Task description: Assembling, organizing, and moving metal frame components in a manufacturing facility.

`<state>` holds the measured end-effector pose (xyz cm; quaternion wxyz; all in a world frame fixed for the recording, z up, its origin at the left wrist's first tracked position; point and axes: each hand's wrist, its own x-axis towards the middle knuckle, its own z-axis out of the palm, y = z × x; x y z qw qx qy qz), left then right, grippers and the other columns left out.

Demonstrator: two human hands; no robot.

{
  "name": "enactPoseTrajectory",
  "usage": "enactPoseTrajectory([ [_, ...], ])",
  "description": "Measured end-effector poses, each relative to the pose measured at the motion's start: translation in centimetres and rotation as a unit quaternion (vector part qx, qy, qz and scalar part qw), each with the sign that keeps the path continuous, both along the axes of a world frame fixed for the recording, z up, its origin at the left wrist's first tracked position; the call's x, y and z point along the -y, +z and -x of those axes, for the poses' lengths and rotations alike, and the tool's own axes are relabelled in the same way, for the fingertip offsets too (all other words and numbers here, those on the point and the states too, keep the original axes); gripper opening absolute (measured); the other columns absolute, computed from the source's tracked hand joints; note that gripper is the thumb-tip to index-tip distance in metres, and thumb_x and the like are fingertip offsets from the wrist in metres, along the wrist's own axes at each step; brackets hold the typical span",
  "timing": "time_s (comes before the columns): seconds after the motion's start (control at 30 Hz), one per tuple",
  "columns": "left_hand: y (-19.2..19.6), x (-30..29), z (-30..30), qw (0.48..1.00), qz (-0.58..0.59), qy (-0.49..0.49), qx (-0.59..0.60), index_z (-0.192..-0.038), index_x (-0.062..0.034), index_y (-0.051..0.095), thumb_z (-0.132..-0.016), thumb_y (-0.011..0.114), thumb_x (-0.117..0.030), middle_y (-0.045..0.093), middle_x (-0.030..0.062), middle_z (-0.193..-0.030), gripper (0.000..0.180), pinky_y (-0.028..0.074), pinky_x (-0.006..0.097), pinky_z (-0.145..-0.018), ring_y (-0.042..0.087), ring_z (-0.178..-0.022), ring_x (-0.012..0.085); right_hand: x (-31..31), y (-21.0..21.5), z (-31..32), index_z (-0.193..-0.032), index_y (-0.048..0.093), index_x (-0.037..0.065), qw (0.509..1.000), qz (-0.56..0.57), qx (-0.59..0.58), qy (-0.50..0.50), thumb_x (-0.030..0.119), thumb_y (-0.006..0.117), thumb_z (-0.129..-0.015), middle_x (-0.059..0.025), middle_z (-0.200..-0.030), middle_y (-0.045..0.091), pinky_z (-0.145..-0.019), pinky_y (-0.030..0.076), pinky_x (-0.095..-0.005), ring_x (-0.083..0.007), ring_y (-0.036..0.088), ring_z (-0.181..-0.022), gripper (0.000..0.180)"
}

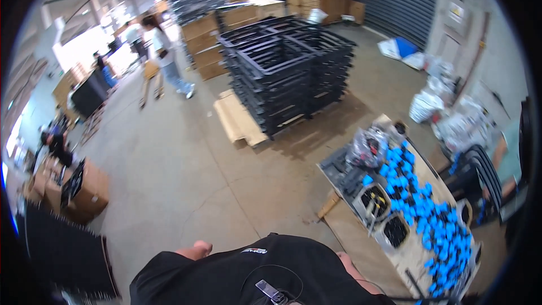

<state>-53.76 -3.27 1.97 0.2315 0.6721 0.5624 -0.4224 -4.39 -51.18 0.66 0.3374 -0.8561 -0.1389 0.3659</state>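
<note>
My left hand [202, 248] shows just beyond my black shirt [226, 274]. It is small and blurred, its fingers cannot be made out, and nothing visible is in it. On the right, my bare forearm [357, 272] runs down past the shirt toward the lower edge; the right hand itself does not show. That arm is nearest to a work table [403, 257] covered with many blue and black small parts [432, 223]. Two tubs of black pieces, a nearer tub [395, 231] and a farther tub [374, 200], stand along the table's near side.
A tall stack of black slatted frames [288, 73] stands ahead on the floor, beside flat cardboard [237, 118]. Clear plastic bags [451, 107] lie by the right wall. Another person's arm [508, 183] is beyond the table. Cartons [84, 189] stand left; a person [166, 56] walks farther back.
</note>
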Motion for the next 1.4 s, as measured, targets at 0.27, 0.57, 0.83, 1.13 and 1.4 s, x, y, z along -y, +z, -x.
enactPoseTrajectory([
  [0.27,6.5,0.4,-11.4,0.872,-0.070,0.366,0.317,-0.116,-0.0039,0.072,-0.087,0.069,-0.037,0.076,0.0107,-0.097,0.045,0.058,0.036,-0.079,0.072,-0.086,0.0229,-33.1,13.1,-12.9,-0.102,0.067,0.003,0.971,-0.134,-0.138,0.144,0.013,0.068,-0.091,-0.0049,-0.082,0.067,-0.061,0.052,-0.0299,-0.0143,0.063,-0.067,0.015],
  [0.57,-4.3,-8.3,0.2,0.971,0.067,0.161,0.161,-0.122,-0.0138,0.071,-0.090,0.058,-0.047,0.069,0.0170,-0.123,0.047,0.051,0.044,-0.100,0.065,-0.116,0.0378,-53.3,7.8,-13.3,-0.089,0.066,0.002,0.974,-0.125,-0.102,0.160,0.011,0.064,-0.090,-0.0054,-0.070,0.065,-0.054,0.050,-0.0293,-0.0142,0.060,-0.058,0.009],
  [0.83,2.3,-36.0,-4.4,0.982,0.024,0.169,0.079,-0.104,-0.0058,0.077,-0.076,0.060,-0.015,0.072,0.0203,-0.113,0.034,0.055,0.045,-0.089,0.070,-0.105,0.0383,-68.8,11.7,-14.6,-0.094,0.066,0.000,0.974,-0.101,-0.101,0.173,0.010,0.066,-0.090,-0.0048,-0.076,0.065,-0.054,0.049,-0.0273,-0.0132,0.061,-0.060,0.011],
  [1.13,5.1,-62.7,-23.7,0.830,-0.197,0.366,0.371,-0.101,-0.0034,0.076,-0.080,0.066,-0.036,0.073,0.0214,-0.106,0.040,0.055,0.044,-0.091,0.070,-0.101,0.0371,-94.8,16.4,-25.9,-0.099,0.063,0.005,0.965,-0.234,-0.020,0.117,0.009,0.064,-0.094,-0.0002,-0.077,0.060,-0.055,0.043,-0.0217,-0.0076,0.054,-0.063,0.007],
  [1.4,4.6,-70.8,-18.2,0.799,-0.163,0.503,0.288,-0.110,-0.0046,0.074,-0.083,0.070,-0.040,0.075,0.0183,-0.107,0.045,0.057,0.042,-0.087,0.072,-0.096,0.0315,-128.0,25.6,-37.8,-0.113,0.060,0.000,0.853,-0.280,0.407,0.169,0.017,0.064,-0.095,-0.0151,-0.108,0.064,-0.089,0.051,-0.0380,-0.0274,0.062,-0.096,0.025],
])
